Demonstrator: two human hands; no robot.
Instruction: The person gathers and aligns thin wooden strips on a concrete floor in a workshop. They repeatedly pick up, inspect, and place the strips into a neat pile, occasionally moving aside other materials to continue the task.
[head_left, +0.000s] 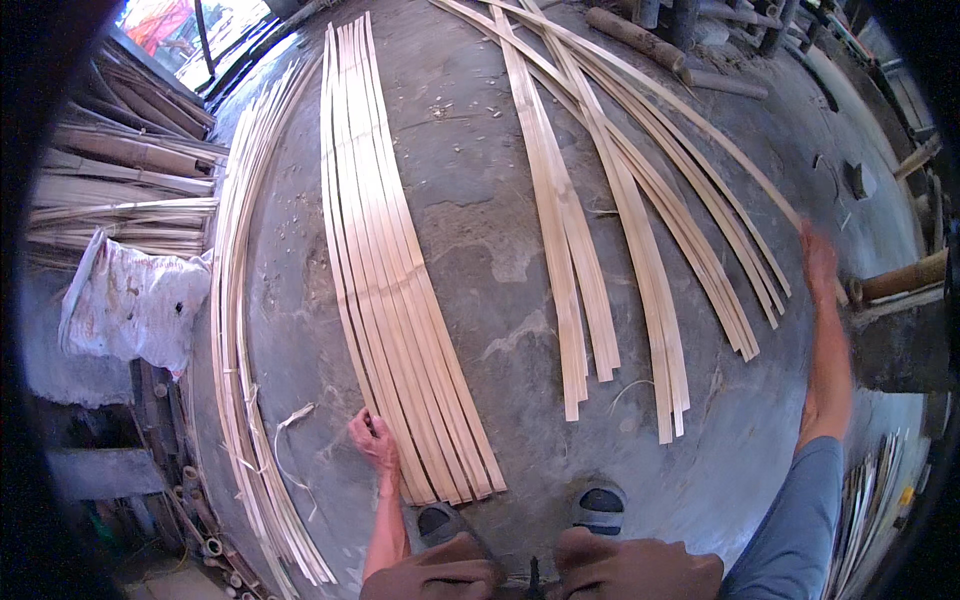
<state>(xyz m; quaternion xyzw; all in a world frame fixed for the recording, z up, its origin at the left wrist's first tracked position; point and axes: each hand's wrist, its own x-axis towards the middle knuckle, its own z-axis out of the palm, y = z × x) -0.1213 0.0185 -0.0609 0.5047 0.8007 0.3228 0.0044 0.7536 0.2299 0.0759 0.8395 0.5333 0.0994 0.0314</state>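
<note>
On the grey floor, a row of long flat bamboo strips [385,270] lies side by side, running away from my feet. My left hand [375,440] is beside the near left edge of this row, its fingers curled; whether anything is in them is hidden. Out at the far right, my right hand [820,262], slightly blurred, is closed on one long bamboo strip [735,140]. That strip slants from the top of the view down to the hand. Between my hands, several bunches of bamboo strips [645,270] fan out, crossing at their far ends.
A long bundle of thin strips [232,300] curves along the left. Split bamboo [130,180] and a whitish sack [135,305] are stacked beyond it. Bamboo poles [905,278] jut in at right, near a dark block [905,345]. My sandalled feet [600,505] are at the bottom.
</note>
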